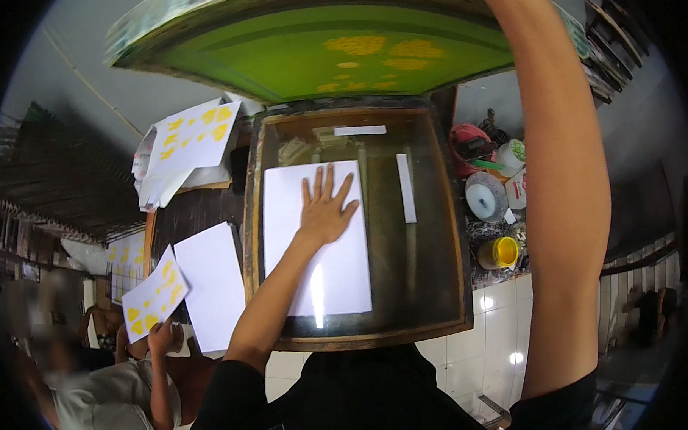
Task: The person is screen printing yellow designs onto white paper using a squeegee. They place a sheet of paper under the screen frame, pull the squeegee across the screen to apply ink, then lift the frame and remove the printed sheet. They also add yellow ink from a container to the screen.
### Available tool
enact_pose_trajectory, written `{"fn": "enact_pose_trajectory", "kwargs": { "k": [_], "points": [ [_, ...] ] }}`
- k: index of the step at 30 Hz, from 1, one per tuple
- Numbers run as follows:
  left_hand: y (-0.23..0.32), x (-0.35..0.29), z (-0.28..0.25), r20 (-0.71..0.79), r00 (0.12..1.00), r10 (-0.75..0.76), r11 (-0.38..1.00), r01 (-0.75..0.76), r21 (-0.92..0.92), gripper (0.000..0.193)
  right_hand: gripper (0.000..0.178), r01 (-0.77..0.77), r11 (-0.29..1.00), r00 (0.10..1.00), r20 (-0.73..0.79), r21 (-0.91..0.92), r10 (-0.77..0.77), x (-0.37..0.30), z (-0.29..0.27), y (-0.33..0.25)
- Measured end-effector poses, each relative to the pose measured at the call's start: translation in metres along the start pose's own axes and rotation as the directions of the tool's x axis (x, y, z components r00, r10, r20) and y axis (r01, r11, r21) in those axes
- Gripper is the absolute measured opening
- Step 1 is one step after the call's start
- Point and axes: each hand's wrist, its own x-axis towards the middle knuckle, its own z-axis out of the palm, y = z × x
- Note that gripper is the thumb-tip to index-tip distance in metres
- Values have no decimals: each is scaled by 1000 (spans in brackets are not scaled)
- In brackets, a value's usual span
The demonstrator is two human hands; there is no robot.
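My left hand (327,214) lies flat with spread fingers on a white sheet of paper (334,283). The sheet rests on the left part of a wood-framed glass table (432,286). My right arm stretches up along the right side to the raised green printing screen (251,52); the hand itself is cut off by the top edge. Yellow patterns show on the screen's underside, which is tilted up over the far end of the glass. Two white strips, one at the far side (360,130) and one to the right (406,188), lie beyond and beside the sheet.
At left are a stack of white paper (209,286) and yellow-printed sheets (191,138). A co-worker (118,389) holds another printed sheet (155,295). Right of the table stand a yellow paint tub (499,253), a round white-lidded container (485,197) and other pots.
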Motion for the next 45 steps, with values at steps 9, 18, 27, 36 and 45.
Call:
{"fn": "enact_pose_trajectory", "kwargs": {
  "k": [9,18,27,36,45],
  "points": [
    [60,109,5,112,994,6,997,-15,75,77,39,74,990,994,-72,-122,-83,23,7,14],
    [69,129,-20,49,998,-32,998,35,-60,82,35,-40,999,997,73,9,40,8,-15,-6],
    [48,-79,-146,-544,835,-80,50,-542,-839,59,27,-43,972,988,157,232,6,-95,11,-9],
    [50,-254,-42,424,898,-119,-572,287,-768,28,49,-306,925,763,639,226,96,-281,132,-21],
    [39,-252,-2,635,770,-61,-751,384,-537,38,40,-72,992,782,623,101,-7,-350,184,-31]
  ]
}}
